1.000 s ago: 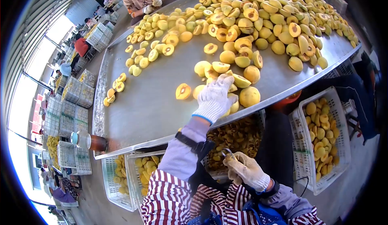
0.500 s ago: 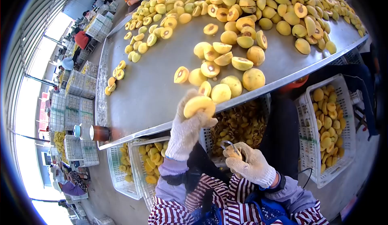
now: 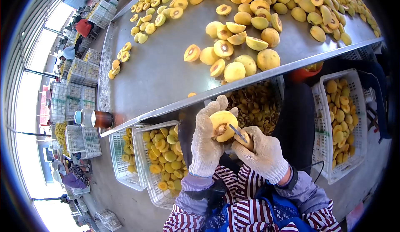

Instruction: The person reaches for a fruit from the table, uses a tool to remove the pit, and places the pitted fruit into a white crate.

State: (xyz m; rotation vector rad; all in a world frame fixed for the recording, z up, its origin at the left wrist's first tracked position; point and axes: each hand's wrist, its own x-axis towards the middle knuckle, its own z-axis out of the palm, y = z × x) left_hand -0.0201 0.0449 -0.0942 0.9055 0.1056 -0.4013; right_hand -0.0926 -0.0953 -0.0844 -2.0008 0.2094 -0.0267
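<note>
Off the near edge of the table (image 3: 158, 78), above the brown scraps (image 3: 254, 107), we've got the fruit half (image 3: 224, 120), up in the left hand (image 3: 206, 146)! Gloved fingers cup it behind, thumb bracing the far side, dark centre partly in view. And here's the right hand (image 3: 264, 155), closed snugly round the tool (image 3: 238, 133), its thin metal end right at the cut face; whether it bites, I can't tell. The touch wanted, I'd say, is a firm cradle, a shallow angle, and a small wrist turn close round that centre, sparing the flesh and keeping the left fingertips clear of the metal. Any brands? The jar (image 3: 102, 119) shows nothing I can read, and the green marks on the crate (image 3: 320, 138) don't resolve into letters.
</note>
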